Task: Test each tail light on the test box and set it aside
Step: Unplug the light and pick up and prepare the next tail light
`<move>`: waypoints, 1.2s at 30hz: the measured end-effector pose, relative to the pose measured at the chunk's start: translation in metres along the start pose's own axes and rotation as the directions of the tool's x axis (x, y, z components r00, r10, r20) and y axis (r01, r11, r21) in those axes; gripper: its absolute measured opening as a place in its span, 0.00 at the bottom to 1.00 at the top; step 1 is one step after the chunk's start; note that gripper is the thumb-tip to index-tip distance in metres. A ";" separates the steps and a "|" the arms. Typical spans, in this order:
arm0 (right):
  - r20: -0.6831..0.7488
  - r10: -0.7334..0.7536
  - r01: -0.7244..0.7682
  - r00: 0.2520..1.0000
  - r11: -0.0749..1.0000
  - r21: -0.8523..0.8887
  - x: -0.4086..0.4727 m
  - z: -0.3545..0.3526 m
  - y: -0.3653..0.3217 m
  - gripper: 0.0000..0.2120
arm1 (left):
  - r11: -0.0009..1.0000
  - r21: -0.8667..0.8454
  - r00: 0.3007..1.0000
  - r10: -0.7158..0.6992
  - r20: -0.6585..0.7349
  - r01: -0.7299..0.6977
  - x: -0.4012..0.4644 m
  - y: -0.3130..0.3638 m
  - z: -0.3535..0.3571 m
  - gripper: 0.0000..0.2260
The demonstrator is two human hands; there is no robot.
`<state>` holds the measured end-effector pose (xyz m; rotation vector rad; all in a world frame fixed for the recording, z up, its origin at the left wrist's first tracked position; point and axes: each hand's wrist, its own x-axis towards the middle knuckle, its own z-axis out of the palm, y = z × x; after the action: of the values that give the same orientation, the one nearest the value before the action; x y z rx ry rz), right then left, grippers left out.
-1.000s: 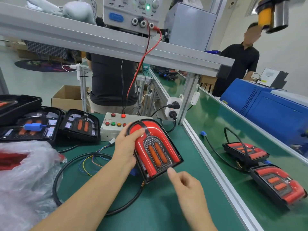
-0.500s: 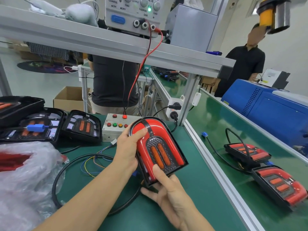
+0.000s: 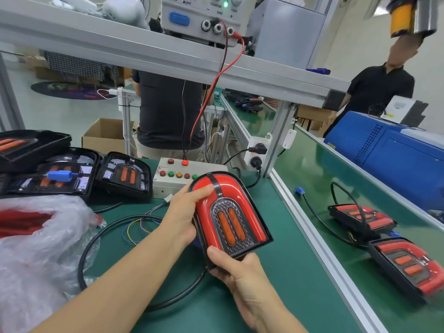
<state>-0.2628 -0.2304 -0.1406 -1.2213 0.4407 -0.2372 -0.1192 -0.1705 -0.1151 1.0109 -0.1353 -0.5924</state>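
So the red tail light [image 3: 228,215] is being held up off the green counter [image 3: 283,272], just in front of the test box [image 3: 179,175], lens facing up at the camera. Both hands are gripping it: the left hand [image 3: 185,212] is wrapping the left edge with its thumb lying across the rounded top, and the right hand [image 3: 240,272] is pinching the flat bottom edge, thumb on the lens side and fingers underneath.

The bit that matters: the light's long axis is running from the right-hand grip up toward the test box, rounded end nearest the box, leaning a little to the left. The two tail lights already set aside [image 3: 360,217] are sitting well off to the right of the test box, past the aluminium rail [image 3: 319,241]. So I'm guessing the right hand is the closer one for carrying it over there, if this one's done testing. Can't tell whether its lead is plugged in, the black cable [image 3: 96,236] is running under the hands.
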 end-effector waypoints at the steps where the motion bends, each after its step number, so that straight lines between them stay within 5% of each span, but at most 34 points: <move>1: -0.003 -0.007 0.007 1.000 1.000 -0.014 0.000 0.000 0.001 0.29 | 1.000 0.001 1.000 -0.001 -0.005 0.001 0.000 0.000 0.000 0.13; 6: -0.027 -0.040 0.038 0.999 0.996 -0.084 0.002 0.000 0.001 0.19 | 1.000 -0.012 0.999 0.009 -0.042 -0.009 0.001 -0.002 0.001 0.12; 11: 0.048 -0.031 0.038 0.998 0.990 -0.139 -0.001 -0.009 -0.004 0.30 | 0.999 -0.006 0.998 -0.041 0.037 0.041 -0.002 0.004 -0.002 0.13; 16: 0.171 -0.045 0.011 0.984 0.980 0.197 0.011 -0.040 -0.044 0.47 | 0.997 -0.053 0.945 -0.039 0.324 0.059 -0.004 0.020 -0.010 0.08; 19: 0.369 0.000 -0.087 0.930 0.972 0.218 0.016 -0.031 -0.047 0.49 | 0.999 0.007 0.874 -0.042 0.483 0.044 -0.007 0.021 0.006 0.09; 25: 0.426 -0.050 -0.133 0.903 0.912 0.389 0.024 -0.025 -0.034 0.45 | 0.951 0.284 0.895 -0.021 0.446 -0.119 0.002 0.019 0.024 0.19; 27: 0.382 -0.061 -0.119 0.922 0.895 0.430 0.025 -0.023 -0.029 0.43 | 0.800 0.540 0.914 0.027 0.404 -0.262 0.001 0.023 0.022 0.17; 28: 0.340 -0.083 -0.086 0.937 0.887 0.454 0.025 -0.024 -0.029 0.43 | 0.631 0.692 0.918 0.088 0.387 -0.352 0.002 0.028 0.017 0.16; 30: 0.226 -0.123 -0.006 0.966 0.867 0.497 0.025 -0.032 -0.030 0.41 | 0.102 0.923 0.916 0.206 0.344 -0.370 0.003 0.048 -0.003 0.12; 32: 0.117 -0.168 0.083 0.979 0.848 0.523 0.024 -0.042 -0.032 0.40 | -0.402 0.907 0.960 0.177 0.215 -0.129 0.002 0.072 -0.037 0.11; 33: 0.073 -0.199 0.128 0.977 0.829 0.544 0.026 -0.046 -0.032 0.38 | -0.567 0.824 0.986 0.134 0.102 -0.008 -0.002 0.080 -0.055 0.12; 36: -0.099 -0.264 0.273 0.960 0.787 0.553 0.029 -0.054 -0.039 0.27 | -0.760 0.634 0.984 0.036 -0.174 0.140 -0.016 0.083 -0.101 0.15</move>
<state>-0.2590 -0.3006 -0.1244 -0.6889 0.1803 -0.5821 -0.0611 -0.0530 -0.0978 3.4112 -0.7390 -0.2731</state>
